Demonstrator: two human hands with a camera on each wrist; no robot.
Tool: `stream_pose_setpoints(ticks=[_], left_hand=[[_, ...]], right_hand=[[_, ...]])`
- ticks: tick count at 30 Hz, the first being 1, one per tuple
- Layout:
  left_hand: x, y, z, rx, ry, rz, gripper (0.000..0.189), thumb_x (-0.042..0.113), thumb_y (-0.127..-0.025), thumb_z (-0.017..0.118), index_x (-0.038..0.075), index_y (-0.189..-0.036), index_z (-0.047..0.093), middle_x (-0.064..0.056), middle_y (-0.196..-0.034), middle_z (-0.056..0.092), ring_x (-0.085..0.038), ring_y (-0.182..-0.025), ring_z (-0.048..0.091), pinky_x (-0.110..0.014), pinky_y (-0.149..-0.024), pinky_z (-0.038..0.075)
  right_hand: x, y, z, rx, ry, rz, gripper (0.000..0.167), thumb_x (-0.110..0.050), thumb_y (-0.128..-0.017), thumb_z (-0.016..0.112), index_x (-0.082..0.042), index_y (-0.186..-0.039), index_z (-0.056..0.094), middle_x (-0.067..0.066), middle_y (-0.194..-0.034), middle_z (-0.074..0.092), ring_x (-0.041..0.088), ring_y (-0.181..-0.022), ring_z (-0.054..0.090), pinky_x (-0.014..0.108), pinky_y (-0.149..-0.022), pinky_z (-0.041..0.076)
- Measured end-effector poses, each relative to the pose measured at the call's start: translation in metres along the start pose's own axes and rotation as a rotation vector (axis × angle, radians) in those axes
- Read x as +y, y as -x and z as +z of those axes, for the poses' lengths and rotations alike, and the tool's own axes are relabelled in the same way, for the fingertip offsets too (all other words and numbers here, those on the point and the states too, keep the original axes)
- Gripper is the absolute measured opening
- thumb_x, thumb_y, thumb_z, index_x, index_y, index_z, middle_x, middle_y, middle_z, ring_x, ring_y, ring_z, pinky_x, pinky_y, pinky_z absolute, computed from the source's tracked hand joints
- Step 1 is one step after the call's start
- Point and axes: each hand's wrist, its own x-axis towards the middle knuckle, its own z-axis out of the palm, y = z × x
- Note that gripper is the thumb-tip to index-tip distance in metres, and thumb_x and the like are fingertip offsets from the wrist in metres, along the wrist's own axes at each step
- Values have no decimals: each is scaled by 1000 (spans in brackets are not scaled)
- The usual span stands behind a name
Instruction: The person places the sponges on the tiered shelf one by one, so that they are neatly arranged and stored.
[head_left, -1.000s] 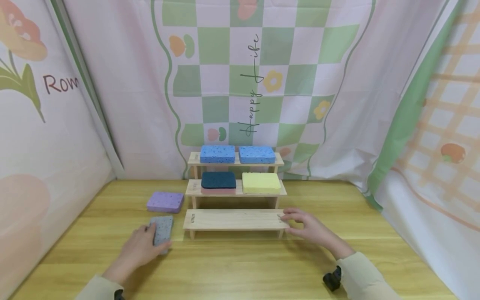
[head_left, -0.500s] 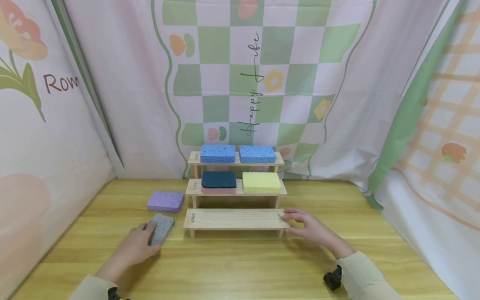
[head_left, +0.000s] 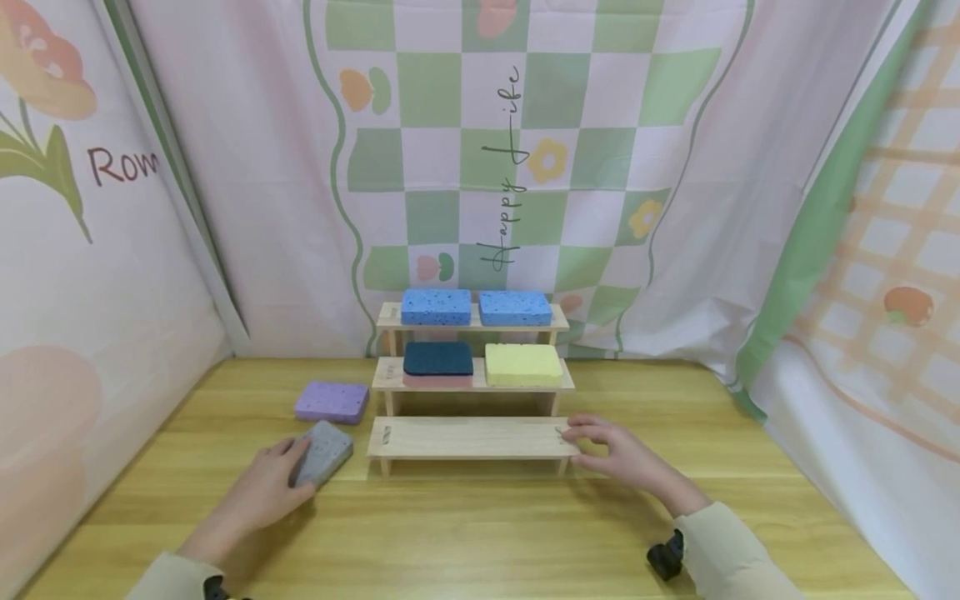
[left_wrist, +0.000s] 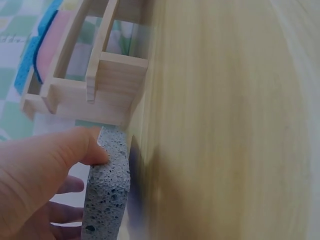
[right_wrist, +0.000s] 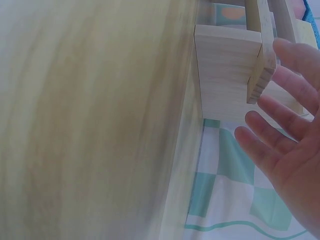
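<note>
My left hand [head_left: 264,492] pinches a grey sponge [head_left: 324,454] between thumb and fingers, left of a three-tier wooden rack [head_left: 472,439]. In the left wrist view the speckled edge of the grey sponge [left_wrist: 106,200] faces the camera, and a shadow lies beside it on the table. A purple sponge [head_left: 332,402] lies flat on the table just behind. My right hand [head_left: 618,457], fingers loosely extended, is at the right end of the lowest shelf. The right wrist view shows its fingertips [right_wrist: 257,120] beside the board's end; whether they touch it I cannot tell.
Two blue sponges [head_left: 436,307] sit on the top shelf. On the middle shelf are a dark-topped pink scouring sponge [head_left: 438,363] and a yellow sponge [head_left: 523,365]. Behind the wooden table [head_left: 480,533] hangs a checked curtain [head_left: 491,158], with more fabric at both sides.
The left hand has drawn slightly left, and the grey sponge in it has turned clockwise, its far end swinging right. The right hand has stayed in place.
</note>
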Motion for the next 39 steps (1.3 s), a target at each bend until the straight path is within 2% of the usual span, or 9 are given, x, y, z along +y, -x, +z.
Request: stream_pose_setpoints(ticks=[10,16,19,26,33,39], left_hand=[[0,0,-12,70,65,29,63,13,-71,68,-15,-124,48,-40,-115,48,-51,-99,52,-59,-83,43],[-3,1,-19,106,67,51,63,14,-72,69,-13,-125,48,-36,-118,49,-51,-102,49,-60,-86,41],[-5,2,-22,100,69,56,63,15,-73,69,-11,-127,48,-34,-121,48,-50,-105,48,-60,-87,40],[-1,1,-22,125,99,174,61,13,-72,69,-4,-128,51,-27,-125,49,-47,-109,48,-58,-88,41],[13,-2,-18,78,109,220,63,17,-74,69,1,-131,50,-23,-130,47,-45,-112,46,-60,-88,40],[25,-7,-11,50,123,283,64,20,-75,70,4,-133,49,-19,-133,46,-42,-113,47,-59,-88,41]], right_hand=[[0,0,0,-2,-1,6,36,-23,-87,64,-4,-118,61,20,-131,47,42,-119,41,56,-93,37],[-1,1,-1,-1,7,-4,34,-22,-88,64,-5,-118,61,20,-130,47,43,-119,41,57,-93,38],[0,1,-1,-1,4,-5,33,-21,-88,63,-5,-117,61,20,-130,47,42,-119,41,56,-93,38],[2,1,0,6,-15,-2,31,-19,-88,63,-6,-117,62,19,-130,47,42,-119,41,56,-93,38],[3,2,1,6,-28,-19,32,-19,-88,63,-5,-117,61,20,-131,47,42,-118,42,55,-92,39],[3,3,1,5,-44,-20,32,-20,-88,63,-6,-117,61,20,-131,47,41,-119,41,55,-93,38]])
